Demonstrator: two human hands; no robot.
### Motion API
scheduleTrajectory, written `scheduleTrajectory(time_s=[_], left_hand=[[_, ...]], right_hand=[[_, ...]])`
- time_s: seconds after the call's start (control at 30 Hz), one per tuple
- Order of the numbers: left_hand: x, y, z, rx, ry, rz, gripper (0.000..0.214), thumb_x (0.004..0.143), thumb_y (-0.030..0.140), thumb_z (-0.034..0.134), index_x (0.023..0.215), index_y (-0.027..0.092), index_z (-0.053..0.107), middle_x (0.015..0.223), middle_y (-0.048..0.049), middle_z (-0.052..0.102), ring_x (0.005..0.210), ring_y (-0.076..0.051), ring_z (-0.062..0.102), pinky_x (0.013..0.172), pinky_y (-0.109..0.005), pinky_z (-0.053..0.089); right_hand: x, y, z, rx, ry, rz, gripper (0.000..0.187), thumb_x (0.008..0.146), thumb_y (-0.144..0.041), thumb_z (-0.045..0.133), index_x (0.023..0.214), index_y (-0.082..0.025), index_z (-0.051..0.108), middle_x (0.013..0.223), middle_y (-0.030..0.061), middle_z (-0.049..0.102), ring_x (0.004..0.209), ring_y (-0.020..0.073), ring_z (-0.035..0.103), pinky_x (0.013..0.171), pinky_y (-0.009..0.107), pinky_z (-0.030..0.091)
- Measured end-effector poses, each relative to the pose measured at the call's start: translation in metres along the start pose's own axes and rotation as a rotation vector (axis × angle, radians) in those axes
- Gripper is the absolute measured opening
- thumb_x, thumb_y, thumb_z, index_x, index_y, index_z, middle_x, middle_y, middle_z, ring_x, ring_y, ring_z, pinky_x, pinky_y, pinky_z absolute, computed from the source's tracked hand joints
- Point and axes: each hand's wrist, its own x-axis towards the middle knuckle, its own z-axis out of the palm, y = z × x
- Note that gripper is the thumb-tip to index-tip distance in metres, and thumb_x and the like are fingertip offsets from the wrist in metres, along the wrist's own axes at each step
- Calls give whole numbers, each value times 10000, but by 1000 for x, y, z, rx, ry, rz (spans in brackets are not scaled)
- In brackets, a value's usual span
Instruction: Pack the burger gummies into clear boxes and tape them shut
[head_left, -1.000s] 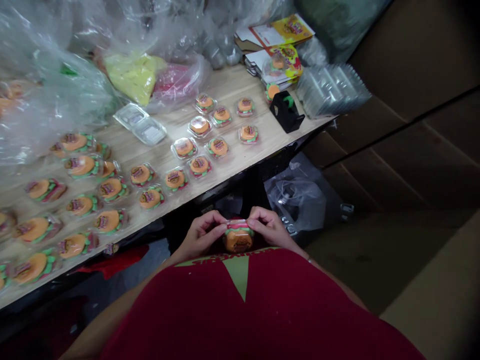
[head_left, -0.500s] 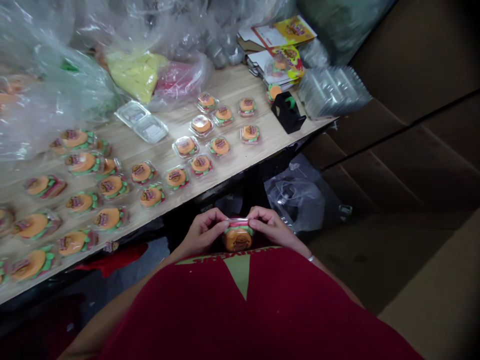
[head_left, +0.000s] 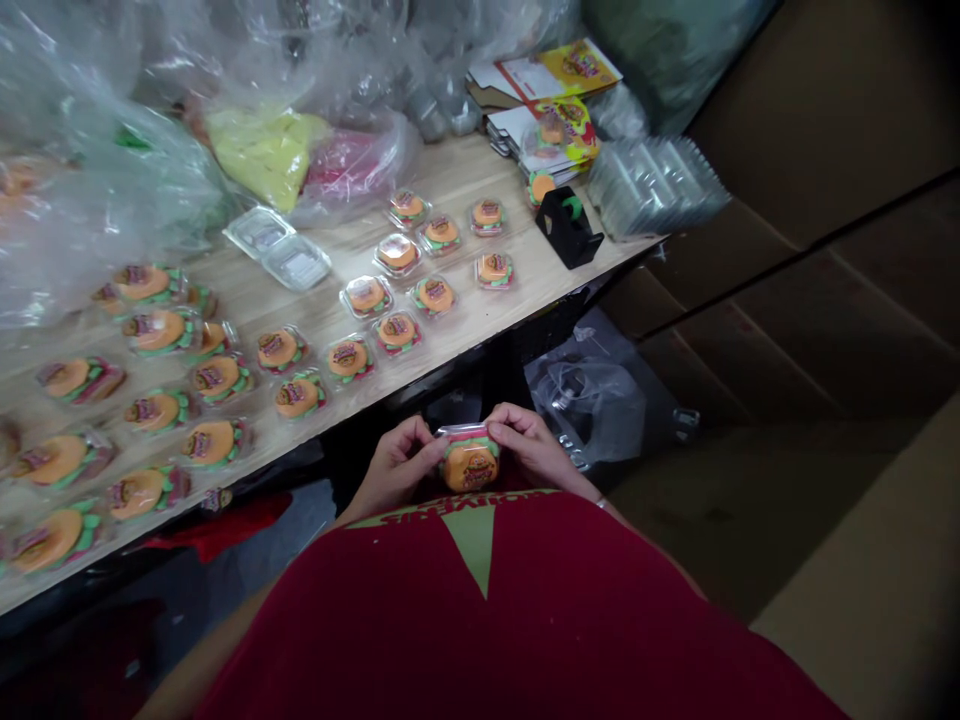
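Note:
A toy burger in a clear plastic box [head_left: 472,466] is held close to my red shirt, below the table edge. Its orange bun carries a printed label, with green and pink layers along the side facing away from me. My left hand [head_left: 401,462] pinches the box's left far corner between thumb and fingers. At the right far corner my right hand [head_left: 526,440] grips it the same way. The lid looks closed, though the fingers cover its corners.
Several boxed toy burgers [head_left: 349,358] stand in rows on the wooden table [head_left: 247,400]. An opened clear box [head_left: 277,248] lies behind them. Farther right are a black tape dispenser [head_left: 568,228], stacked clear boxes [head_left: 654,188] and printed cartons [head_left: 555,75]. Plastic bags [head_left: 262,150] fill the back.
The boxed toy burger has risen slightly and turned a little, showing more of its label. Both hands keep hold of its corners. The whole view has shifted slightly.

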Motion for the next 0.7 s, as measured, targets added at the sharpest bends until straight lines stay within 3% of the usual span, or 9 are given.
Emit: scheduleTrajectory(time_s=[0.17,0.43,0.7], left_hand=[[-5,2,-5,66,-173,42,243,795,352,673,779,159,527,678,20,527,599,-92,458,531,-206,350],[2,0,2,-19,-26,12,256,801,381,655,809,169,512,683,33,491,580,-88,425,522,-202,337],[-3,-4,7,-55,-107,119,224,889,407,543,934,196,481,758,15,519,634,-100,455,576,-206,386]], right_hand=[[-1,1,0,63,62,30,287,713,-409,763,724,-176,596,681,-20,544,618,108,464,608,241,394],[4,0,4,30,94,-6,312,731,-437,741,735,-178,567,669,-30,518,595,100,438,589,231,373],[-11,-4,2,-121,-3,-121,271,798,-419,686,743,-179,575,701,-26,512,622,102,439,614,238,357]])
